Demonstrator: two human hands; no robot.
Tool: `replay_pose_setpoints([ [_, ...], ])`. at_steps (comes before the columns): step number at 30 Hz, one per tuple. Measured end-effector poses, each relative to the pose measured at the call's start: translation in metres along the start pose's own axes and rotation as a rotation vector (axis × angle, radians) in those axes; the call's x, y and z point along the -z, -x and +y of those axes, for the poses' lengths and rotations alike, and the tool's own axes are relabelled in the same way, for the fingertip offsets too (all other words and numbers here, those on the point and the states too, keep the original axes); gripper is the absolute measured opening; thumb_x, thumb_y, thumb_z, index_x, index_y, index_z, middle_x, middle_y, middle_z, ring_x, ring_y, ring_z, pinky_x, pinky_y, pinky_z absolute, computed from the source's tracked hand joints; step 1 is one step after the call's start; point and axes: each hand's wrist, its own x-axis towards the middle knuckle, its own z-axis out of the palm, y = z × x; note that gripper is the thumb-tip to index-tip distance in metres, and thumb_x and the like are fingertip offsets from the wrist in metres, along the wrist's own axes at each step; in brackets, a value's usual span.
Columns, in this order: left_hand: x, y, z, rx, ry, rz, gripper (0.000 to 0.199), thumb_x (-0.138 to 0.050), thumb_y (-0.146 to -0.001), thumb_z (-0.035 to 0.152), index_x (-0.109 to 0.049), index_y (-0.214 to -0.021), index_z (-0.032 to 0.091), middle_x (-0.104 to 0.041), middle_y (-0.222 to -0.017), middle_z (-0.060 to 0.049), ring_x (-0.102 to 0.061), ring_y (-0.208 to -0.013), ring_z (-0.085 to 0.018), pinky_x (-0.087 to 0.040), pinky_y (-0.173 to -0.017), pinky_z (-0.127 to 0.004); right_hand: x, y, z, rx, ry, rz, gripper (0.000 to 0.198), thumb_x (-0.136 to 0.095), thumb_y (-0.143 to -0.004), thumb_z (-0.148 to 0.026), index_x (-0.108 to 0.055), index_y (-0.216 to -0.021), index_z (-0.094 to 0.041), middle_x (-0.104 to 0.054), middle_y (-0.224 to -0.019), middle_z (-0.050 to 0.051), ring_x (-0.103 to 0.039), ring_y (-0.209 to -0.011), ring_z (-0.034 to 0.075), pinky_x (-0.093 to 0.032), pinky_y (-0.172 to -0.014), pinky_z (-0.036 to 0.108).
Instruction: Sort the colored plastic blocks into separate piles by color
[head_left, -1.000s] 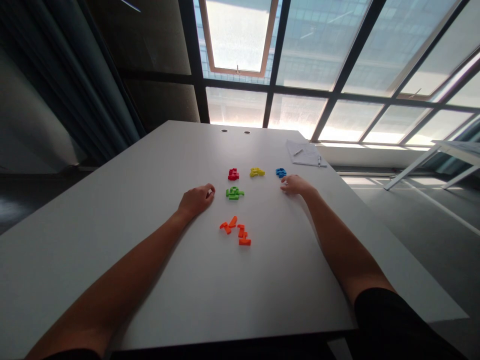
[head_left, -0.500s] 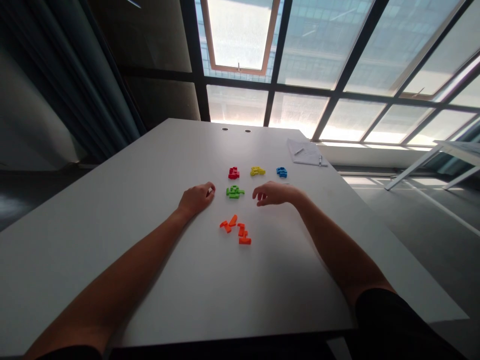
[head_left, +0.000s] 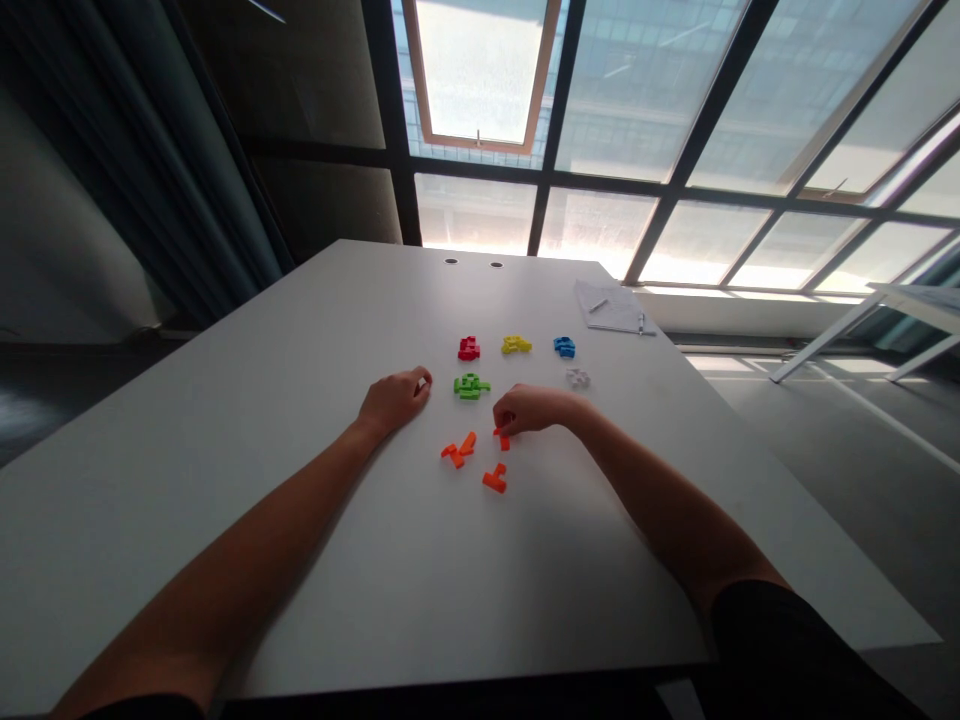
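My right hand [head_left: 525, 408] pinches a small orange plastic piece [head_left: 505, 443], which pokes out below the fingertips just above or on the table. Another orange piece [head_left: 495, 478] lies closer to me, and more orange pieces [head_left: 458, 452] lie to the left in a loose group. My left hand [head_left: 395, 396] rests on the table with its fingers curled in and nothing visible in them. Between the two hands sits a green toy made of blocks [head_left: 471, 387], shaped like a small tank.
Behind the green toy stand a red toy [head_left: 469, 348], a yellow toy [head_left: 517, 344] and a blue toy [head_left: 565, 347]. A whitish toy [head_left: 578, 378] is beyond my right wrist. Papers [head_left: 611, 305] with pens lie at the white table's [head_left: 337, 560] right edge.
My right hand has come nearer and gripped an orange piece, shifting it to the right. The neighbouring orange piece has turned. The whitish toy now shows fully; my left hand stays put.
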Motion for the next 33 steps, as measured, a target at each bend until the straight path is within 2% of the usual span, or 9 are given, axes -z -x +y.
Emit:
replay_pose_setpoints([
  [3, 0.000, 0.000, -0.001, -0.003, -0.003, 0.007, 0.026, -0.052, -0.096, 0.036, -0.071, -0.111, 0.029, -0.079, -0.101, -0.005, -0.073, -0.088, -0.026, -0.050, -0.073, -0.031, 0.007, 0.007, 0.029, -0.135, 0.021, 0.104, 0.009, -0.078, -0.090, -0.024, -0.081, -0.097, -0.020, -0.078, -0.092, 0.003, -0.066, -0.082, 0.016, -0.042, -0.068, 0.022],
  [7, -0.002, -0.001, -0.002, -0.008, -0.007, 0.012, 0.026, -0.051, -0.096, 0.036, -0.071, -0.111, 0.029, -0.079, -0.100, -0.005, -0.073, -0.087, -0.025, -0.049, -0.072, -0.031, 0.004, 0.008, 0.062, -0.311, 0.068, 0.394, 0.008, -0.075, -0.090, -0.017, -0.081, -0.096, -0.019, -0.080, -0.095, 0.005, -0.069, -0.086, 0.017, -0.044, -0.073, 0.022],
  [10, -0.002, -0.001, -0.003, 0.001, -0.008, 0.003, 0.027, -0.052, -0.096, 0.037, -0.071, -0.112, 0.029, -0.079, -0.099, -0.005, -0.073, -0.087, -0.025, -0.050, -0.074, -0.031, -0.004, 0.003, 0.075, -0.373, 0.069, 0.558, 0.014, -0.069, -0.092, -0.012, -0.081, -0.097, -0.018, -0.080, -0.100, 0.006, -0.070, -0.089, 0.017, -0.046, -0.079, 0.022],
  [16, 0.001, 0.001, 0.000, 0.002, 0.003, -0.008, 0.028, -0.051, -0.097, 0.038, -0.072, -0.114, 0.029, -0.079, -0.100, -0.005, -0.073, -0.089, -0.026, -0.051, -0.076, -0.031, -0.012, -0.005, 0.081, -0.413, 0.122, 0.645, 0.021, -0.062, -0.097, -0.011, -0.081, -0.106, -0.015, -0.079, -0.109, 0.011, -0.070, -0.101, 0.019, -0.045, -0.091, 0.023],
  [21, 0.002, 0.001, 0.001, 0.007, 0.010, -0.010, 0.027, -0.052, -0.097, 0.037, -0.072, -0.114, 0.029, -0.079, -0.101, -0.005, -0.073, -0.090, -0.026, -0.052, -0.077, -0.032, -0.010, -0.001, 0.074, -0.403, 0.143, 0.643, 0.024, -0.058, -0.100, -0.016, -0.079, -0.110, -0.013, -0.077, -0.111, 0.013, -0.069, -0.099, 0.020, -0.046, -0.090, 0.026],
  [24, 0.002, 0.001, 0.000, 0.009, 0.008, -0.011, 0.027, -0.053, -0.097, 0.037, -0.072, -0.114, 0.029, -0.079, -0.102, -0.006, -0.074, -0.090, -0.026, -0.052, -0.077, -0.031, -0.006, 0.001, 0.061, -0.349, 0.151, 0.692, 0.023, -0.057, -0.102, -0.018, -0.079, -0.109, -0.014, -0.076, -0.111, 0.014, -0.068, -0.097, 0.021, -0.047, -0.090, 0.028],
  [26, 0.001, 0.000, 0.000, 0.009, 0.006, -0.012, 0.028, -0.053, -0.097, 0.036, -0.073, -0.115, 0.029, -0.079, -0.102, -0.006, -0.074, -0.090, -0.025, -0.052, -0.077, -0.031, -0.002, 0.001, 0.047, -0.232, 0.124, 0.691, 0.021, -0.060, -0.100, -0.016, -0.079, -0.109, -0.015, -0.076, -0.109, 0.012, -0.068, -0.094, 0.020, -0.047, -0.089, 0.029],
  [30, 0.001, 0.000, 0.000, 0.004, -0.001, -0.006, 0.028, -0.052, -0.097, 0.037, -0.073, -0.114, 0.029, -0.079, -0.103, -0.006, -0.074, -0.090, -0.025, -0.052, -0.077, -0.031, 0.001, 0.002, 0.007, 0.121, 0.022, 0.492, 0.019, -0.066, -0.097, -0.013, -0.079, -0.110, -0.017, -0.077, -0.102, 0.007, -0.066, -0.082, 0.015, -0.047, -0.079, 0.026],
  [33, 0.001, 0.001, 0.000, -0.002, 0.000, 0.003, 0.028, -0.051, -0.097, 0.037, -0.072, -0.113, 0.029, -0.079, -0.102, -0.006, -0.074, -0.090, -0.025, -0.052, -0.077, -0.031, -0.005, -0.001, -0.022, 0.276, -0.019, 0.352, 0.019, -0.068, -0.095, -0.010, -0.079, -0.108, -0.018, -0.076, -0.105, 0.006, -0.065, -0.081, 0.014, -0.046, -0.077, 0.025],
])
